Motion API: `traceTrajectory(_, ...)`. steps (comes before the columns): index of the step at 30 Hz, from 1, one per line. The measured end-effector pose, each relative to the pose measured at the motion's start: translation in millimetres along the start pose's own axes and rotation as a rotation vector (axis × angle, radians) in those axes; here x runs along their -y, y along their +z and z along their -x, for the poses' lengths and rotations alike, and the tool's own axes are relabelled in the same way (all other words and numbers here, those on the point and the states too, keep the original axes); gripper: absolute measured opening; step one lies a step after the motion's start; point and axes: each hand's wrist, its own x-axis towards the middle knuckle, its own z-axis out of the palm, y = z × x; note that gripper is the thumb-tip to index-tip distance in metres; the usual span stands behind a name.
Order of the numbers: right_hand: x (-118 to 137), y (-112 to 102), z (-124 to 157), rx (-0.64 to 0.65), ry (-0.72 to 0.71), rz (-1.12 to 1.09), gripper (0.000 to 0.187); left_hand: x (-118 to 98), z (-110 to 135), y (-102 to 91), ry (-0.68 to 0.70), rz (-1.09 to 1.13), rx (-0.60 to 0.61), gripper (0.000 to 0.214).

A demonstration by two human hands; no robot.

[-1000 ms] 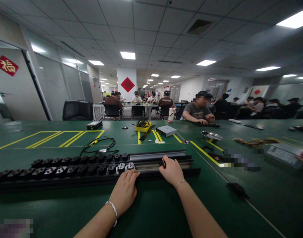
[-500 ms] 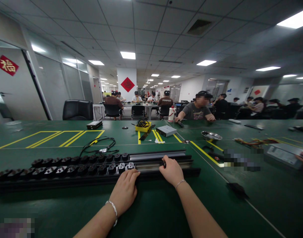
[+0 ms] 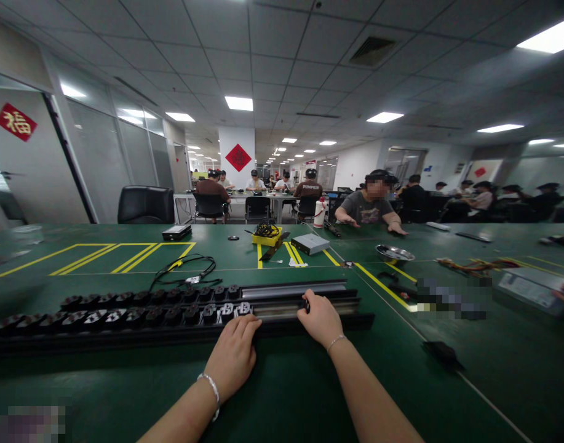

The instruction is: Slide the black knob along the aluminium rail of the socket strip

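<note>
Blocks [image 3: 117, 317], black and socket-like, stand in a packed row in the near rail [image 3: 125, 339], which lies lengthwise across the green counter [image 3: 291, 394], its right-hand stretch showing a pale inner channel [image 3: 279, 309]. A far rail [image 3: 295, 290] just behind carries a second row [image 3: 189, 296], ending likewise before a pale channel. The right grip [image 3: 322, 319] is narrow, pinched over the near rail's channel on a small dark piece [image 3: 306, 305] too covered to identify. The left grip [image 3: 234, 347] rests on the front edge beside the last block; its fingers' undersides are hidden, so whether it holds anything I cannot tell. Done well, this step would likely want the left grip pressing the rail flat against skidding, while the right holds the piece square to the channel and works along it rather than levering upward. The rails serve as troughs for the blocks. Beyond, a yellow tray [image 3: 266, 239] is heaped with coiled black cable [image 3: 266, 229], and to its right a shallow metal bowl [image 3: 395, 253] sits on the counter; its contents cannot be made out from this low angle
</note>
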Motion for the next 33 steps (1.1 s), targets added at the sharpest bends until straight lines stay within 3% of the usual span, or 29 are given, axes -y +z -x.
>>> traceTrajectory(17, -1.7, -2.4, 0.0, -0.002, -0.021, 0.027, 0.009, -2.1, -1.7, -3.1, 0.000, -0.002, 0.001, 0.047)
traceTrajectory(33, 0.4, -8.4, 0.7, 0.032, 0.000, 0.027, 0.013, -1.1, -0.8, -1.4, -0.007, 0.022, 0.006, 0.049)
